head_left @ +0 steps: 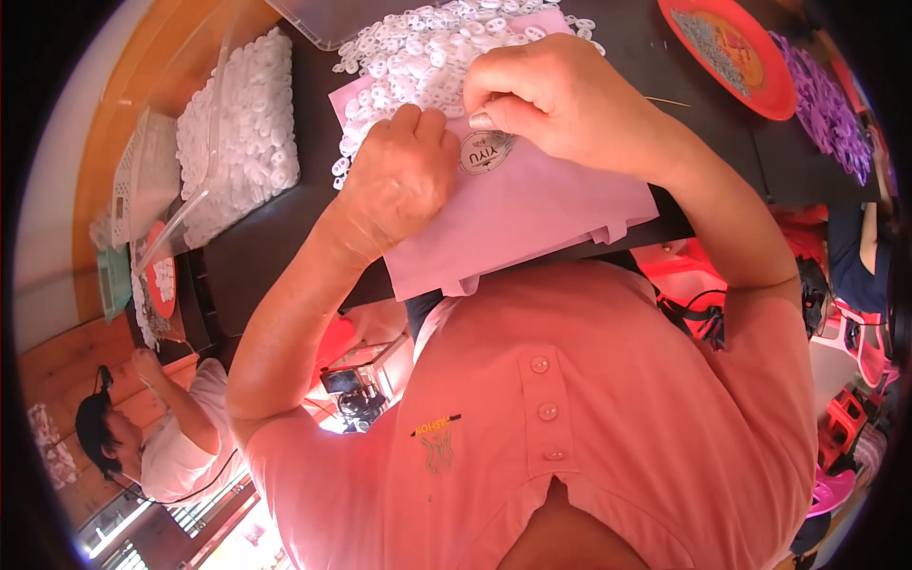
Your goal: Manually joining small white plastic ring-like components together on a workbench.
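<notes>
My left hand point(399, 176) is closed above a pink fabric bag point(532, 214), its knuckles up and fingertips hidden underneath. To its right my right hand point(556, 95) is closed too, thumb pressed against the curled index finger. Whatever the two hands pinch is hidden or too small to make out. Small white oval plastic pieces with holes point(408, 57) lie heaped on the far part of the bag, just beyond the hands. A round printed emblem point(486, 152) shows on the bag between them. The bag's handles hang toward me over the table's near edge.
A red plate point(774, 100) of small grey pieces lies at the far right, beside purple straps point(822, 114). On the left sits a clear bag packed with white pieces point(247, 133). Another person point(180, 427) sits at lower left. The table point(256, 271) is dark.
</notes>
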The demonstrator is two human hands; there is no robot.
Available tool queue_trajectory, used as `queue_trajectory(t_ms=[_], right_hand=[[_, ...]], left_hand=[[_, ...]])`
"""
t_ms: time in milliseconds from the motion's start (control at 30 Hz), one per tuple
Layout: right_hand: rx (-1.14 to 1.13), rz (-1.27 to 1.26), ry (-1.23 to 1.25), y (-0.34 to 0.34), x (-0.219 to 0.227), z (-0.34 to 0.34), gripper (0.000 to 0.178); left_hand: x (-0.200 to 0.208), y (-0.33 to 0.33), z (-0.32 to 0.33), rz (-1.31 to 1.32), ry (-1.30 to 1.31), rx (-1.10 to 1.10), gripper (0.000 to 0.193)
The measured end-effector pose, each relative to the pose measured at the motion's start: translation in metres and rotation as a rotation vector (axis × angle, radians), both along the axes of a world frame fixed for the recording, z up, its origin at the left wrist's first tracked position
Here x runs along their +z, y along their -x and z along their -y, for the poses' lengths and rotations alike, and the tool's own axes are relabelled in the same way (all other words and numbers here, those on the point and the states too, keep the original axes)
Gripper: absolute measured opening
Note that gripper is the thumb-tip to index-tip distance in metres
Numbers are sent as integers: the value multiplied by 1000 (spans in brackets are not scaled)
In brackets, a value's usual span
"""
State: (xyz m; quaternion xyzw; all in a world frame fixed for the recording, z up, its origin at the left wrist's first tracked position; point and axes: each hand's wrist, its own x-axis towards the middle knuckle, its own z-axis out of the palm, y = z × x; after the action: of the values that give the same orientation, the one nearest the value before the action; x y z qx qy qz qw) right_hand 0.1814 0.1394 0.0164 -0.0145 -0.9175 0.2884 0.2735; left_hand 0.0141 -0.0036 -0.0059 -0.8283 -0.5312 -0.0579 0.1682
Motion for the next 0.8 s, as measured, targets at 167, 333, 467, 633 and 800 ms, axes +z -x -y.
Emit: queue_trajectory(t_ms=[167, 333, 467, 633, 800], right_hand=[[-8, -68, 129, -1, -8, -6, 6], [103, -388, 270, 1, 7, 6, 8], [83, -280, 295, -2, 5, -1, 8], [79, -364, 429, -3, 1, -4, 3], [97, -354, 450, -6, -3, -1, 1]], left_hand=[[5, -2, -7, 581, 3, 137, 6], [40, -18, -12, 1701, 318, 430, 12], [38, -17, -19, 1990, 359, 328, 14], [23, -10, -33, 2311, 759, -265, 16], [12, -15, -33, 2688, 1068, -649, 16]])
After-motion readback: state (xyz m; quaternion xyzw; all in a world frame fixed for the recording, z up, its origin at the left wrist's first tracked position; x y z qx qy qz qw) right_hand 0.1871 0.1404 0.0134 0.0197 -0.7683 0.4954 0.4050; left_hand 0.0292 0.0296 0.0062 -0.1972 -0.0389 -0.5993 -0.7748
